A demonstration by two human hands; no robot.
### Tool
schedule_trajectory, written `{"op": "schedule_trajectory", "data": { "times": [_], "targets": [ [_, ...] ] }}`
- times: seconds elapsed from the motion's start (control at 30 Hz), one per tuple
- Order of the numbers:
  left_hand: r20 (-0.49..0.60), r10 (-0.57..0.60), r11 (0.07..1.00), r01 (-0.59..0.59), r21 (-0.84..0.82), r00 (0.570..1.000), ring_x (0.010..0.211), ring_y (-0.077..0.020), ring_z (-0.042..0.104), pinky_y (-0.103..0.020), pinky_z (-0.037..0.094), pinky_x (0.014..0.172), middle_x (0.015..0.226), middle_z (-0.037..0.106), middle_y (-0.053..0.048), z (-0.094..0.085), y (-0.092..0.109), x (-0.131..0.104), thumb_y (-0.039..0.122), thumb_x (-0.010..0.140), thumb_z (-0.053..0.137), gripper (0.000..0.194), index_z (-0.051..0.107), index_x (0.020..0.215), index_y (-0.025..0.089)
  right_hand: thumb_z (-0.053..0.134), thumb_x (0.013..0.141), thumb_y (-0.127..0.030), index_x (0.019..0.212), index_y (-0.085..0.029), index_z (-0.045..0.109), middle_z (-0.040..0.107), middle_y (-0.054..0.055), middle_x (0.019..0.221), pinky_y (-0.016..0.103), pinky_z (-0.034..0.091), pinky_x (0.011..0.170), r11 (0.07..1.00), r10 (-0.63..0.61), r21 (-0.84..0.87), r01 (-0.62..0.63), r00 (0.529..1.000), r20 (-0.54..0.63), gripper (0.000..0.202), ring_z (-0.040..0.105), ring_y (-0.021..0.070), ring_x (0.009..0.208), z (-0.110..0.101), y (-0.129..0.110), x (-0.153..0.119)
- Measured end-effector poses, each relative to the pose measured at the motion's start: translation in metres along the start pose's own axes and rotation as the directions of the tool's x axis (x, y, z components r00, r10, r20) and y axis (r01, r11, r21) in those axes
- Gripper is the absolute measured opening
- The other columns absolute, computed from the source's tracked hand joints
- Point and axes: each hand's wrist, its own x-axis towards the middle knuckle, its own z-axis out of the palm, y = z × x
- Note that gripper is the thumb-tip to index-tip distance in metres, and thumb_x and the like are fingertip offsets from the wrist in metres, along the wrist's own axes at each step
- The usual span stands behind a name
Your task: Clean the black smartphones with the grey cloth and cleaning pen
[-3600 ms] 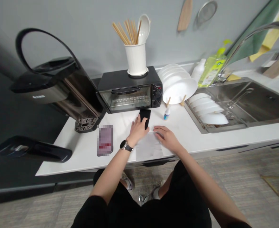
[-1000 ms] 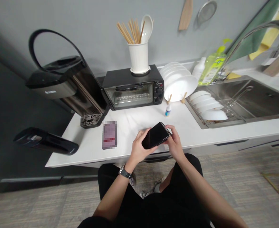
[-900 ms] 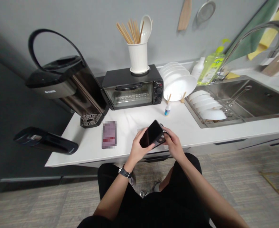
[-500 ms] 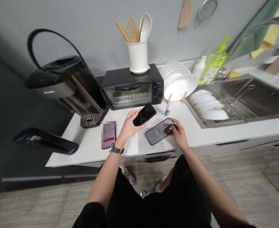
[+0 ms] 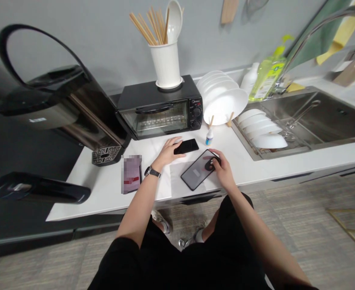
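My left hand (image 5: 169, 152), with a watch on its wrist, grips the left end of a black phone (image 5: 189, 146), which lies low at the counter just in front of the toaster oven. In my right hand (image 5: 222, 166) is a grey phone case (image 5: 194, 170), held by its right end; a round black ring piece (image 5: 212, 163) on it is under my fingers. Another phone (image 5: 131, 174), partly pixelated, rests left of my left wrist. A small white and blue bottle (image 5: 209, 137) stands upright beyond the grey case.
A black toaster oven (image 5: 162, 117) carries a white utensil holder (image 5: 166, 64). At the left stand a dark drink machine (image 5: 104, 121) and a black cylindrical object (image 5: 41, 188). White plates (image 5: 225, 105), bowls (image 5: 269, 141) and a sink (image 5: 340, 121) are at the right.
The black phone has gone from tilted in my left hand to flatter and lower near the counter. My right hand keeps its hold on the grey case. The view has shifted slightly.
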Motion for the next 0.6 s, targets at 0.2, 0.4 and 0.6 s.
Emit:
{"op": "schedule_trajectory", "data": {
  "times": [0.2,0.4,0.6],
  "targets": [
    [0.007,0.020,1.000,-0.020,-0.009,1.000,0.157,-0.0331,0.039,-0.049,0.040,0.126,0.173,0.031,-0.012,0.000,0.085,-0.064,0.052,0.088,0.080,0.095,0.031,0.166,0.030,0.059,0.096,-0.051,0.137,-0.025,0.056,0.079,0.008,0.113,0.034,0.060,0.073,0.993,0.053,0.104,-0.046,0.997,-0.060,0.048,0.070,0.0169,0.072,0.012,-0.012,-0.008],
    [-0.107,-0.126,0.982,0.139,0.129,0.986,0.138,-0.0320,0.060,-0.047,0.053,0.116,0.152,0.054,-0.013,0.005,0.111,-0.142,0.037,0.090,0.075,0.084,0.035,0.164,0.027,0.054,0.100,-0.058,0.153,-0.030,0.042,0.075,0.008,0.118,0.039,0.063,0.077,0.995,0.082,0.053,-0.084,0.996,0.028,0.061,0.075,0.0232,0.086,0.035,-0.023,-0.027],
    [-0.266,-0.236,0.944,0.285,0.164,0.935,0.138,-0.0322,0.059,-0.050,0.048,0.121,0.150,0.057,-0.014,-0.013,0.082,-0.183,0.033,0.092,0.072,0.076,0.041,0.161,0.025,0.062,0.096,-0.048,0.116,-0.020,0.071,0.065,0.020,0.130,0.056,0.047,0.109,0.730,-0.220,-0.647,0.222,0.972,0.085,0.036,0.060,0.0390,0.123,0.035,-0.008,-0.013]
  ]
}}
